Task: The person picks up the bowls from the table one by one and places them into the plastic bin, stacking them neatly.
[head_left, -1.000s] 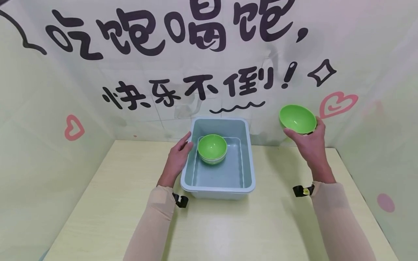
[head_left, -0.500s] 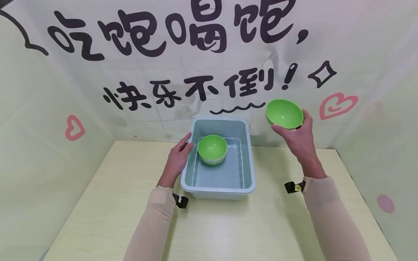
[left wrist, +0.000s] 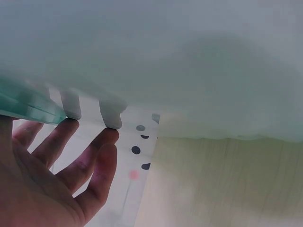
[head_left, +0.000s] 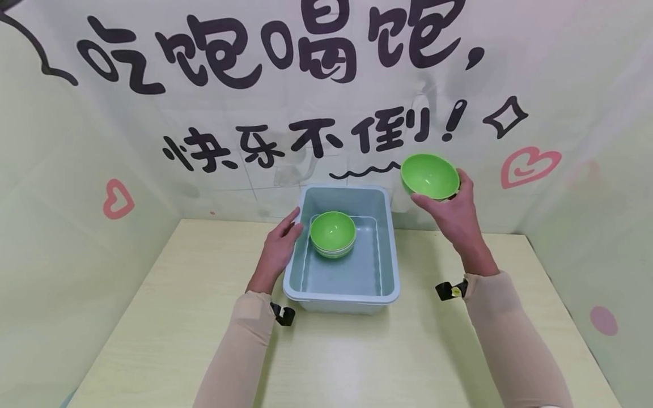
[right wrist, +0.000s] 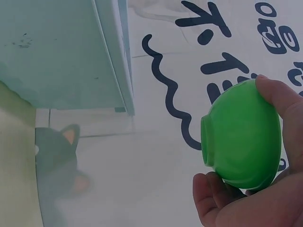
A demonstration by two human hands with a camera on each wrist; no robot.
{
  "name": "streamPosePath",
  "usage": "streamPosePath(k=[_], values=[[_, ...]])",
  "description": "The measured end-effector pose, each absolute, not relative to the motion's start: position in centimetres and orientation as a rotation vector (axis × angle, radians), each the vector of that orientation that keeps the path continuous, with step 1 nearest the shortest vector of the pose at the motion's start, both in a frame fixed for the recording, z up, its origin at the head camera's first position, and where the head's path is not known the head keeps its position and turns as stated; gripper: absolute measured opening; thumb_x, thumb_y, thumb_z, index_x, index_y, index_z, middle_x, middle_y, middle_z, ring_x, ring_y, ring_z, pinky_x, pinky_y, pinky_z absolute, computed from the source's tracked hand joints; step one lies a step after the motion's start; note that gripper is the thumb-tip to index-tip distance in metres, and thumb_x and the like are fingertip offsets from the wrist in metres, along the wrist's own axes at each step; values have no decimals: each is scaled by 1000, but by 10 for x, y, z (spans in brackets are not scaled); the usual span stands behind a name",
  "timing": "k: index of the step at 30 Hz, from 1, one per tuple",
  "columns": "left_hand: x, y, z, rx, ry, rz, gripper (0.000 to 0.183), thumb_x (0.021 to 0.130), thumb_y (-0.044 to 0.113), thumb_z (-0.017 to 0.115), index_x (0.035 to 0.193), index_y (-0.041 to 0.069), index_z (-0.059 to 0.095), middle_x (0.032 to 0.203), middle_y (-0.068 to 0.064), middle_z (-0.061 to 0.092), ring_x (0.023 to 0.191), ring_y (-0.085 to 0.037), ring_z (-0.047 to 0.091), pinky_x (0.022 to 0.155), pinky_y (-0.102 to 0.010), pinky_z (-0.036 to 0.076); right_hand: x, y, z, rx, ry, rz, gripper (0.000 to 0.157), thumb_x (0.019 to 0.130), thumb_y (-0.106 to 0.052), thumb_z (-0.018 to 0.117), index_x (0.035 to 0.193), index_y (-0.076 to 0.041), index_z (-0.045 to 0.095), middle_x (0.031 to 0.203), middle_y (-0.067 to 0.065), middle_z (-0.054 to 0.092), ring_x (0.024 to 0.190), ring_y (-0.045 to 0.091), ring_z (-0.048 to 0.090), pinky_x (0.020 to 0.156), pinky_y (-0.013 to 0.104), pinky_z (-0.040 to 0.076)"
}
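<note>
My right hand [head_left: 451,218] holds a green bowl [head_left: 429,177] up in the air, to the right of the tub and higher than its rim. The bowl tilts with its inside facing the head camera; in the right wrist view the thumb lies at the rim of the bowl [right wrist: 246,137] and the fingers are at its underside. A light blue plastic tub [head_left: 336,297] stands on the table. Inside, at its left, sits a stack of bowls with a green bowl [head_left: 333,231] on top. My left hand [head_left: 275,249] rests against the tub's left side, fingertips touching the outer wall [left wrist: 203,85].
The pale wooden table [head_left: 336,357] reaches back to a white wall sheet [head_left: 285,102] with large black lettering. Similar sheets with pink hearts close off the left and right sides. A black camera mount [head_left: 283,314] sits on each wrist.
My right hand has moved left and slightly up with the green bowl, closer to the tub. The left hand, the tub and the bowls in it have stayed in place.
</note>
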State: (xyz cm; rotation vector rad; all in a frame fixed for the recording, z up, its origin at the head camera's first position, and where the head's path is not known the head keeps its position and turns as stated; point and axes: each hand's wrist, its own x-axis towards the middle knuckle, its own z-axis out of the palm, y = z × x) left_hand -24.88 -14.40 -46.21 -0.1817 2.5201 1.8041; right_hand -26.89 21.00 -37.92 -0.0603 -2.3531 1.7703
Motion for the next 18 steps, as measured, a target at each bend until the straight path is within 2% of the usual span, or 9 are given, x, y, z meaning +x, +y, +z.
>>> streamPosePath(k=[10, 18], values=[[-250, -143, -463, -186, 2513, 1809, 49, 106, 48, 50, 154, 47, 39, 166, -3, 36, 156, -27, 31, 126, -51, 30, -272, 201, -372, -48, -2376, 1768, 108, 85, -35, 81, 162, -15, 7, 163, 12, 27, 142, 28, 38, 114, 44, 45], [-249, -143, -462, -194, 2516, 1811, 48, 106, 45, 50, 153, 46, 40, 166, -4, 37, 156, -27, 32, 126, -51, 30, -274, 190, -367, -1, -2349, 1814, 107, 85, -34, 82, 161, -15, 10, 161, 12, 30, 139, 27, 41, 112, 40, 47]])
